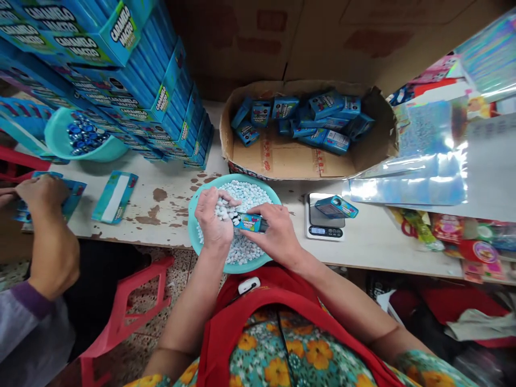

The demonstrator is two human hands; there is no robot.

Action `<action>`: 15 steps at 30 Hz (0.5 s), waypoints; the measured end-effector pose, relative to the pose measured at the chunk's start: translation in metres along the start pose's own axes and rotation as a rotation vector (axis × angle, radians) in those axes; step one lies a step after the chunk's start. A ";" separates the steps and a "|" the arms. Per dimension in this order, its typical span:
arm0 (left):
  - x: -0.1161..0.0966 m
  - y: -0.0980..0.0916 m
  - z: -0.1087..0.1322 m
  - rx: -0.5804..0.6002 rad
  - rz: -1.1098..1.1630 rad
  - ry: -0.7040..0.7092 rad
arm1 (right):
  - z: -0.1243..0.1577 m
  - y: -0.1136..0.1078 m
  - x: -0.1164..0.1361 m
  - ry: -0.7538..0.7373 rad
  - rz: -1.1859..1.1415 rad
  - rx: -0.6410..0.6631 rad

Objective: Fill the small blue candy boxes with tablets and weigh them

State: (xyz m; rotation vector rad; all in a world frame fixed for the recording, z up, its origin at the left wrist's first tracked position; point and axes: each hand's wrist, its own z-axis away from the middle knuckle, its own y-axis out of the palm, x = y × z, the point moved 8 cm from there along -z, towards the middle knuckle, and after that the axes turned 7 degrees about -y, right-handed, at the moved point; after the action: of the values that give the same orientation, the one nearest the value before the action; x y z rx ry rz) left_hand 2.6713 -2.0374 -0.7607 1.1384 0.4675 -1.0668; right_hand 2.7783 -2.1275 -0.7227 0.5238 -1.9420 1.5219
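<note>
Over a turquoise bowl (264, 260) of small white candies (244, 252), my left hand (213, 223) is cupped round a heap of the same candies. Those candies sit at the mouth of a small blue candy box (249, 222) lettered "Caramelo Macizo". The box lies on its side, gripped between the thumb and fingers of my right hand (278, 231). To the right, another blue box (336, 206) rests tilted on a small digital scale (324, 231); its display is too small to read surely.
Behind the bowl stands a cut-down cardboard box (290, 161) with several blue boxes in it. Tall stacks of display cartons (161, 102) rise at left. A co-worker's hand (44, 193) works near a flat blue carton (115, 197). Shiny plastic sheets (411, 183) cover the right side.
</note>
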 end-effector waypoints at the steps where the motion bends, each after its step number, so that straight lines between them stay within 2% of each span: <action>1: 0.000 0.001 0.000 -0.005 -0.006 -0.003 | 0.000 -0.002 -0.001 0.004 -0.009 -0.015; 6: 0.001 0.006 0.001 -0.017 -0.049 0.000 | -0.002 -0.007 -0.005 0.026 -0.050 -0.059; 11: -0.007 0.015 0.006 0.014 -0.060 0.060 | -0.003 -0.013 -0.001 0.018 -0.088 -0.096; 15: -0.012 0.017 0.006 -0.027 -0.085 0.141 | -0.003 -0.018 -0.002 0.018 -0.128 -0.128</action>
State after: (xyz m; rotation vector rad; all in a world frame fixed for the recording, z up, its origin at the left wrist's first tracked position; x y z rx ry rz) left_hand 2.6790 -2.0374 -0.7410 1.1837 0.6447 -1.0547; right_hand 2.7918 -2.1293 -0.7107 0.5651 -1.9376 1.3098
